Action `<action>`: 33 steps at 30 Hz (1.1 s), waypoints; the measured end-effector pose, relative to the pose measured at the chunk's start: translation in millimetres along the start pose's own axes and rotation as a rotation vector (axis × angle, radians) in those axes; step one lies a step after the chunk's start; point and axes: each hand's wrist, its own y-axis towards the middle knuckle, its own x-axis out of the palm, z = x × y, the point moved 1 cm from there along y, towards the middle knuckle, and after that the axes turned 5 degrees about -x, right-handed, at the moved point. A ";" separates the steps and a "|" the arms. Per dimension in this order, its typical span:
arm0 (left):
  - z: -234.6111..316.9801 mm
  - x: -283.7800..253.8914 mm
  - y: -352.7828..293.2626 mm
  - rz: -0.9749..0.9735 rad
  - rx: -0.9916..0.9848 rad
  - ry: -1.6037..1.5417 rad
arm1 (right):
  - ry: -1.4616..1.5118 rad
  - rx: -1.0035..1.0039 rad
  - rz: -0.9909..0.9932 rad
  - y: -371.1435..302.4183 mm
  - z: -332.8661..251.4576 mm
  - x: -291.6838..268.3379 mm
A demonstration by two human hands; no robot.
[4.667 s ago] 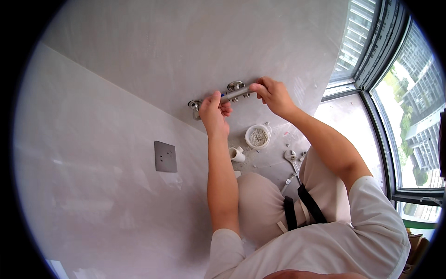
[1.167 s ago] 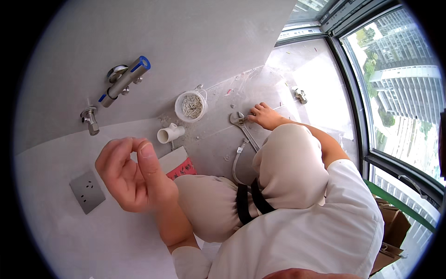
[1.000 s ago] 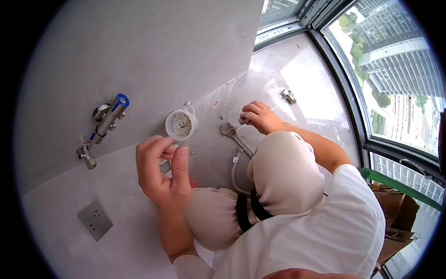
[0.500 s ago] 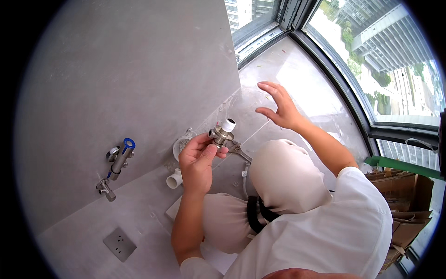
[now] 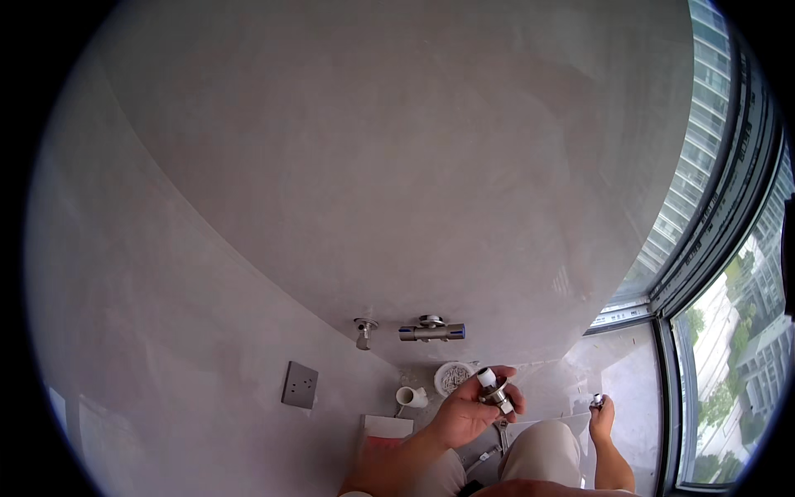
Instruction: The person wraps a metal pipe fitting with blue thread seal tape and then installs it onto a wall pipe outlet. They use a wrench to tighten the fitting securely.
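My left hand (image 5: 462,421) is closed round a metal angle valve (image 5: 499,396) with white tape wound on its thread. The taped end points up and away from me, and a round flange sits below it. Further right, close to the window, my right hand (image 5: 604,421) pinches a small shiny metal part (image 5: 596,400); its exact kind is too small to make out. On the wall ahead are another angle valve (image 5: 364,333) and a horizontal metal valve with blue ends (image 5: 431,332). An adjustable wrench (image 5: 503,434) lies on the floor below my left hand.
Beside my left hand stands a round white container (image 5: 451,378) with small pale bits inside, and a white plastic pipe (image 5: 411,398). A grey socket plate (image 5: 300,384) is on the left wall. A white and red flat box (image 5: 387,427) lies nearby. Window frames (image 5: 662,364) bound the right.
My view has swung up towards the wall. My right hand, open with nothing visible in it before, now pinches a small metal part. My left hand still holds the taped valve.
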 end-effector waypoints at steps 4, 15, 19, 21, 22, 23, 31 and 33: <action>41.6 105.5 -50.3 0.098 0.044 -0.014 | 0.371 0.162 0.009 30.2 -172.1 -99.4; 286.3 445.7 -119.4 0.835 0.265 0.438 | 1.138 -0.200 -0.577 71.1 -782.9 -402.2; 363.6 513.5 -119.2 0.981 0.589 0.444 | 1.269 -0.223 -0.719 82.2 -910.1 -445.1; 392.9 522.8 -120.5 1.002 0.760 0.431 | 1.317 -0.149 -0.789 88.8 -961.1 -456.4; 406.7 539.3 -124.6 1.032 0.856 0.398 | 1.349 -0.164 -0.846 90.8 -983.1 -460.6; 424.2 547.6 -129.4 1.041 0.894 0.419 | 1.373 -0.180 -0.883 91.5 -1004.1 -459.9; 522.3 527.2 -146.3 0.981 1.020 0.501 | 1.404 -0.017 -0.912 89.8 -1111.8 -419.8; 537.3 520.3 -151.8 0.987 0.967 0.482 | 1.405 -0.017 -0.894 89.4 -1128.8 -412.6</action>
